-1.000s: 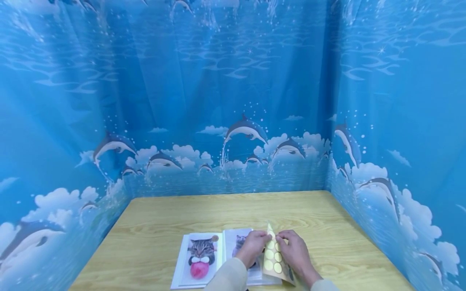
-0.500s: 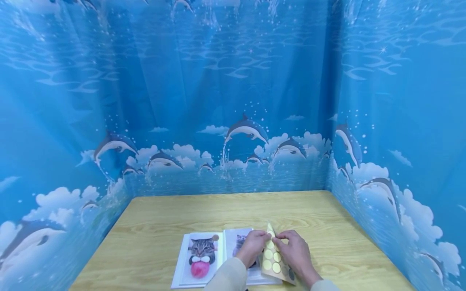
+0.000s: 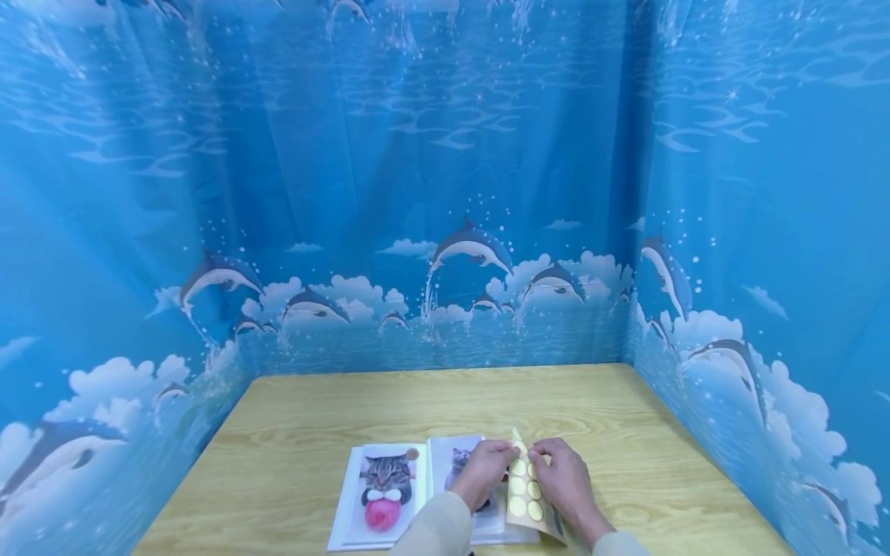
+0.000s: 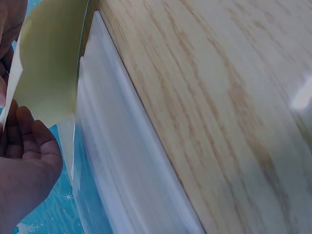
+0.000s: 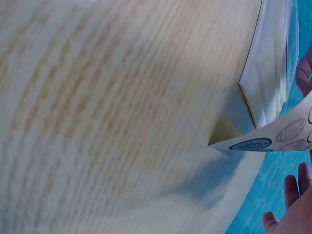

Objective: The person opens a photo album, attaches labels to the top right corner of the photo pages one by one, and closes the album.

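Both hands hold a sheet of round gold stickers (image 3: 518, 506) above the right side of an open photo album (image 3: 339, 533). My left hand (image 3: 481, 472) pinches the sheet near its top. On the other side, the fingertips of my right hand (image 3: 566, 480) pinch at its upper right edge; whether a sticker is lifted there is too small to tell. In the left wrist view the sheet's plain back (image 4: 53, 58) bends above the album's page edges (image 4: 126, 146). Dark round printed stickers (image 5: 251, 144) show on the sheet's lower corner in the right wrist view.
The album's left page bears a cat photo (image 3: 385, 490) with a small round brown sticker (image 3: 412, 455) at its top right corner. A wood-grain table (image 3: 299, 417) lies under everything. Blue dolphin-print curtains (image 3: 445, 177) close in the back and sides.
The sheet's lower part swings slightly left, then back right. My right fingertips shift a little left and back right at its edge. The left hand and album stay in place.
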Action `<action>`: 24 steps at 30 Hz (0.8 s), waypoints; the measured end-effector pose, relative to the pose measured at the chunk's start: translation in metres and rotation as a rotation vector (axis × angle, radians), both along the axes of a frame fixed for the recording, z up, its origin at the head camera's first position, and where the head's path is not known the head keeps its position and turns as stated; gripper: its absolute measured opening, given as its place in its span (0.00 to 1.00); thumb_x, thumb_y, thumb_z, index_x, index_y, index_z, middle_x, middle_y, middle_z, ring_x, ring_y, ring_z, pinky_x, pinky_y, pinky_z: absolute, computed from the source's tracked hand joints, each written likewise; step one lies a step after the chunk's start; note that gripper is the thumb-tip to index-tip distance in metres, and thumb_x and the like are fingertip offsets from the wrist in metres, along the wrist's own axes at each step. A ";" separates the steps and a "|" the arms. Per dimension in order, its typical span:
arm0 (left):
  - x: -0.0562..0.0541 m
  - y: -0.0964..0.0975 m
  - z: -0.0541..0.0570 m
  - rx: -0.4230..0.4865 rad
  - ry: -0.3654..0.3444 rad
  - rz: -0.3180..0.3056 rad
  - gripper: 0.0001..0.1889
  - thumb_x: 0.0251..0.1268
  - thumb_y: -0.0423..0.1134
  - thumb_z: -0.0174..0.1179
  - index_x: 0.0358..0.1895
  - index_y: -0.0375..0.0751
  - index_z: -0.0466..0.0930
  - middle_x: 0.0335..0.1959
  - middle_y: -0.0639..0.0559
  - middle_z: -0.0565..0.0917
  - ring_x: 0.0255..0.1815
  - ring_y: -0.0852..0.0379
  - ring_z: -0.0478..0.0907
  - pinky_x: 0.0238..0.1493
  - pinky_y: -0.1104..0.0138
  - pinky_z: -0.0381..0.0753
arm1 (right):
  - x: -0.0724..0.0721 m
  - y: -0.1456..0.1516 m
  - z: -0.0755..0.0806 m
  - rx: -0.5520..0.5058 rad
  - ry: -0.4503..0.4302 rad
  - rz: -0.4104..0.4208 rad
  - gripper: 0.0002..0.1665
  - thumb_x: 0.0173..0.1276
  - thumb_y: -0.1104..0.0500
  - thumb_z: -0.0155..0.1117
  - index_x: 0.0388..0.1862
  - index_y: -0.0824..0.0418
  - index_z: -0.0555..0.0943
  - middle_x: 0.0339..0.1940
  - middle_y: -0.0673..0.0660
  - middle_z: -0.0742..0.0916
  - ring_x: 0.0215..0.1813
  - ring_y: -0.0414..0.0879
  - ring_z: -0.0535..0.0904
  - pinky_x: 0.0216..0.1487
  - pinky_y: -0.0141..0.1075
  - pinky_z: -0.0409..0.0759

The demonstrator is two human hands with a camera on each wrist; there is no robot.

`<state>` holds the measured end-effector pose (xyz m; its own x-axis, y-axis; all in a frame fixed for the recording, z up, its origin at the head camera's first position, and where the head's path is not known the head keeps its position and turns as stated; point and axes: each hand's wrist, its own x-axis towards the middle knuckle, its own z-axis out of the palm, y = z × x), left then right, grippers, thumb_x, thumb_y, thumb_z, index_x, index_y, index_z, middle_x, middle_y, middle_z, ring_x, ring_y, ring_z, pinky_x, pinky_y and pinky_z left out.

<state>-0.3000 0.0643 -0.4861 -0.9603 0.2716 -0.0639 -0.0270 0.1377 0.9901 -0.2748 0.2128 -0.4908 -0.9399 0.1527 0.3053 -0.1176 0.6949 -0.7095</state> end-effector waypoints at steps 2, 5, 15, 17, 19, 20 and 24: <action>0.000 0.001 -0.001 0.007 0.005 0.000 0.10 0.71 0.37 0.55 0.37 0.38 0.85 0.29 0.55 0.82 0.32 0.58 0.77 0.37 0.66 0.77 | 0.000 0.001 0.000 -0.004 0.000 -0.005 0.07 0.69 0.61 0.62 0.40 0.61 0.85 0.51 0.61 0.86 0.57 0.63 0.79 0.59 0.60 0.74; -0.001 0.001 -0.001 0.012 0.012 0.000 0.10 0.72 0.37 0.55 0.37 0.37 0.85 0.28 0.55 0.82 0.31 0.59 0.77 0.36 0.67 0.77 | 0.001 0.003 -0.001 -0.005 0.000 -0.023 0.06 0.69 0.60 0.63 0.38 0.60 0.85 0.49 0.60 0.86 0.55 0.62 0.80 0.58 0.59 0.75; -0.004 0.000 -0.003 0.015 -0.041 0.045 0.12 0.74 0.42 0.53 0.46 0.40 0.83 0.34 0.53 0.83 0.38 0.56 0.78 0.44 0.59 0.79 | 0.002 0.006 -0.006 -0.036 -0.050 -0.026 0.09 0.70 0.55 0.63 0.43 0.57 0.87 0.53 0.60 0.85 0.57 0.61 0.78 0.57 0.60 0.75; -0.004 0.001 -0.003 0.029 -0.038 0.042 0.10 0.71 0.40 0.56 0.45 0.38 0.84 0.33 0.53 0.84 0.36 0.57 0.78 0.42 0.62 0.80 | 0.001 0.006 -0.007 -0.042 -0.051 -0.021 0.10 0.69 0.54 0.64 0.45 0.56 0.87 0.54 0.60 0.85 0.58 0.61 0.78 0.57 0.59 0.76; -0.004 0.002 -0.003 0.039 -0.034 0.036 0.08 0.68 0.37 0.60 0.44 0.37 0.84 0.32 0.52 0.85 0.33 0.57 0.79 0.38 0.65 0.81 | 0.001 0.005 -0.008 -0.045 -0.050 -0.018 0.10 0.69 0.54 0.65 0.45 0.56 0.87 0.54 0.59 0.85 0.57 0.60 0.79 0.56 0.58 0.76; -0.004 0.002 -0.003 0.040 -0.032 0.035 0.08 0.66 0.36 0.61 0.44 0.36 0.85 0.32 0.52 0.85 0.32 0.58 0.80 0.37 0.65 0.81 | 0.002 0.005 -0.007 -0.047 -0.044 -0.015 0.10 0.69 0.54 0.66 0.45 0.56 0.87 0.53 0.58 0.85 0.57 0.60 0.79 0.56 0.58 0.76; -0.003 0.003 -0.003 0.014 -0.039 0.046 0.08 0.62 0.33 0.64 0.43 0.36 0.86 0.31 0.53 0.86 0.33 0.58 0.80 0.37 0.65 0.82 | 0.002 0.003 -0.007 -0.036 -0.021 -0.013 0.08 0.68 0.56 0.66 0.44 0.56 0.87 0.51 0.57 0.86 0.56 0.59 0.80 0.55 0.57 0.77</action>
<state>-0.3033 0.0673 -0.4892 -0.9687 0.2280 -0.0981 -0.0717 0.1212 0.9900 -0.2728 0.2157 -0.4974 -0.9440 0.1757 0.2793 -0.0933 0.6699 -0.7366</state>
